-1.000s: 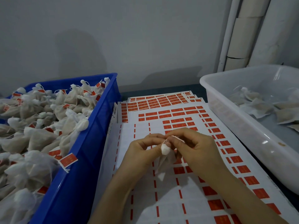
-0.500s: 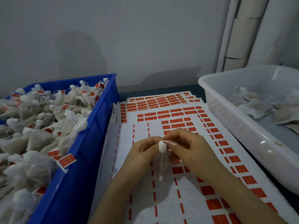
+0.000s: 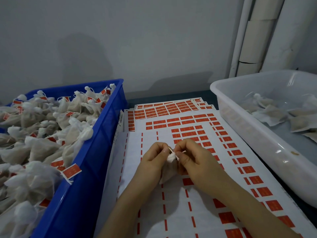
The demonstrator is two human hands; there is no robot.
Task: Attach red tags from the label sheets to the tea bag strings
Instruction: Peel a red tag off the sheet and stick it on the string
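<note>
A small white mesh tea bag [image 3: 169,170] hangs between my hands above the label sheets [image 3: 197,200]. My left hand [image 3: 152,162] pinches the bag's gathered top [image 3: 171,157] from the left. My right hand [image 3: 193,160] pinches the thin white string [image 3: 177,158] at that top from the right. The top sheet holds rows of red tags [image 3: 187,129] at its far end and down its right side; its left part is peeled, with only thin red strips left. No red tag shows on the held bag.
A blue crate [image 3: 96,152] on the left is heaped with tagged tea bags [image 3: 42,134]. A translucent white tub [image 3: 248,134] on the right holds a few untagged bags [image 3: 274,114]. More label sheets [image 3: 164,107] lie fanned behind. A grey wall and white pipes [image 3: 248,40] stand behind.
Both hands stay pinched at the bag's top with small finger shifts; the string now shows between the fingertips and the bag hangs a little further back over the sheet.
</note>
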